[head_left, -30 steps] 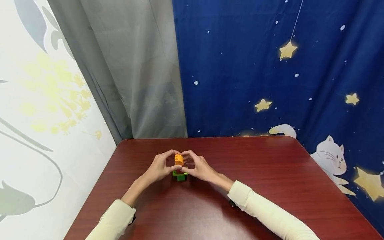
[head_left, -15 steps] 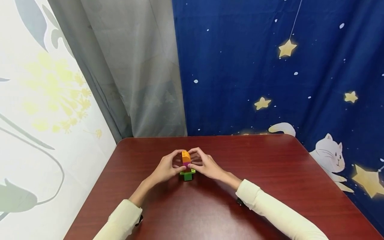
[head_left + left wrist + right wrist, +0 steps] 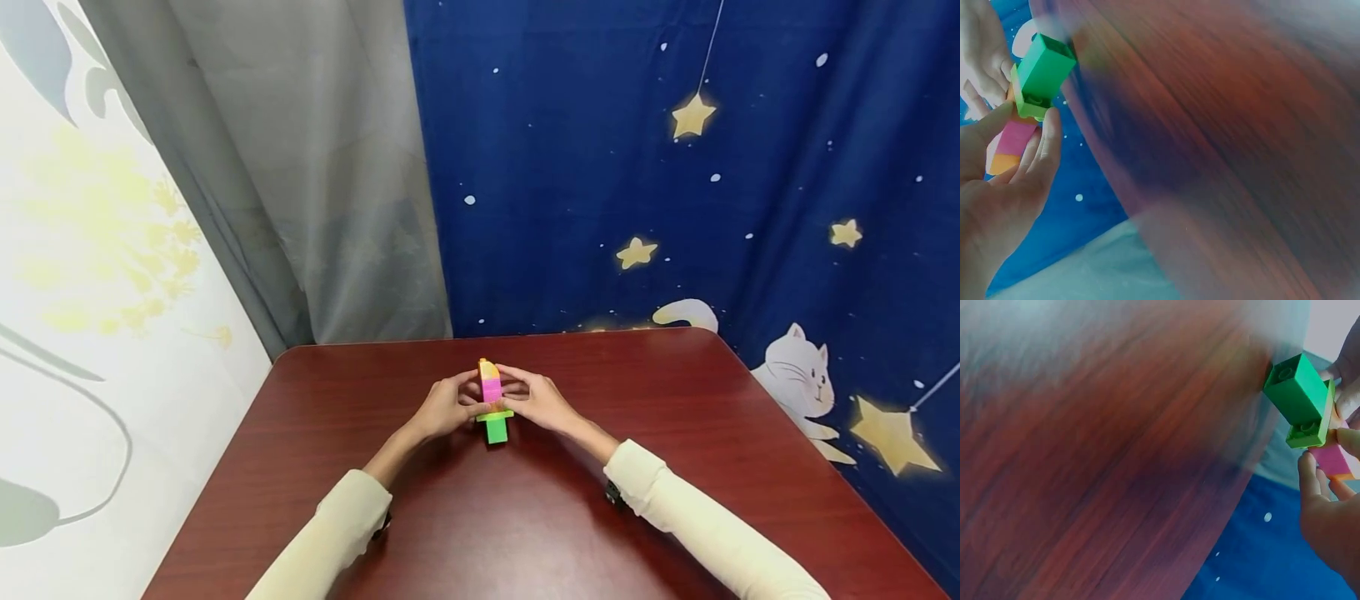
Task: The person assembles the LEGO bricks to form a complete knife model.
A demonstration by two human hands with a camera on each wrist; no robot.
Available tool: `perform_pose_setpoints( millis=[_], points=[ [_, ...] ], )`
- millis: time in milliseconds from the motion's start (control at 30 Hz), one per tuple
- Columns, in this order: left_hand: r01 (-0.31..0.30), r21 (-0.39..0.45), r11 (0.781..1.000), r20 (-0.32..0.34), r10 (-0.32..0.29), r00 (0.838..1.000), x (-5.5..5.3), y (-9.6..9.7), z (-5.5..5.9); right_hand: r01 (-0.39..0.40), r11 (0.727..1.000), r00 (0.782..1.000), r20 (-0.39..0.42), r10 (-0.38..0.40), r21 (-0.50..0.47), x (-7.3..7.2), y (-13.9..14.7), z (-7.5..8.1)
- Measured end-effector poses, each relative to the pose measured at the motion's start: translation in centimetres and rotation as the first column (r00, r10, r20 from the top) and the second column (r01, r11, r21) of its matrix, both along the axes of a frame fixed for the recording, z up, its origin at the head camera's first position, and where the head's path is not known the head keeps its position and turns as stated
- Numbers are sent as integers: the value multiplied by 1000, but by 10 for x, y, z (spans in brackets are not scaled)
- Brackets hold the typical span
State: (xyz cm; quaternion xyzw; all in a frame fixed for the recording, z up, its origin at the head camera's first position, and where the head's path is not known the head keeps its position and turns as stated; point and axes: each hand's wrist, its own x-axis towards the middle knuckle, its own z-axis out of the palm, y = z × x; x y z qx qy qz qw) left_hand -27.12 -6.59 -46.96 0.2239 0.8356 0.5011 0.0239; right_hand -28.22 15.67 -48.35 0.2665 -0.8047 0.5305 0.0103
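Observation:
Both hands hold a small upright stack of toy building bricks over the far part of the table. An orange curved brick (image 3: 489,370) tops it, with a pink brick (image 3: 491,389) under that. Further down come an orange layer, a wider lime green piece (image 3: 495,415) and a green brick (image 3: 497,430) at the bottom. My left hand (image 3: 446,407) pinches the stack from the left; my right hand (image 3: 542,404) pinches it from the right, thumbs just above the lime piece. In the right wrist view, the hollow underside of the green brick (image 3: 1297,390) shows.
The dark red wooden table (image 3: 510,517) has rounded far corners. Behind it hang a grey curtain (image 3: 352,208) and a blue curtain (image 3: 555,208) with stars and a white cat. A white patterned panel (image 3: 112,375) stands along the left side.
Both hands have moved to the right with the brick stack between them. More of the pink brick shows now, and the orange top stands more upright. The head view has shifted slightly.

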Motion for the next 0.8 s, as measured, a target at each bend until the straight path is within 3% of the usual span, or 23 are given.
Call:
perform_pose_setpoints(
  millis=[167,367,567,800],
  points=[
    [-31,-4,1000,8,31,999,-11,7,-4,80,995,997,5,-81,60,-10,6,-1],
    [-40,-70,997,4,41,999,-19,11,-13,166,978,985,16,-169,130,-15,5,-11],
    [-19,-115,993,11,20,1000,-21,11,-22,172,973,982,46,-181,152,-14,4,-20],
    [-36,-134,990,-2,37,999,-20,6,-21,188,962,982,-5,-191,199,-11,6,-18]
  ],
)
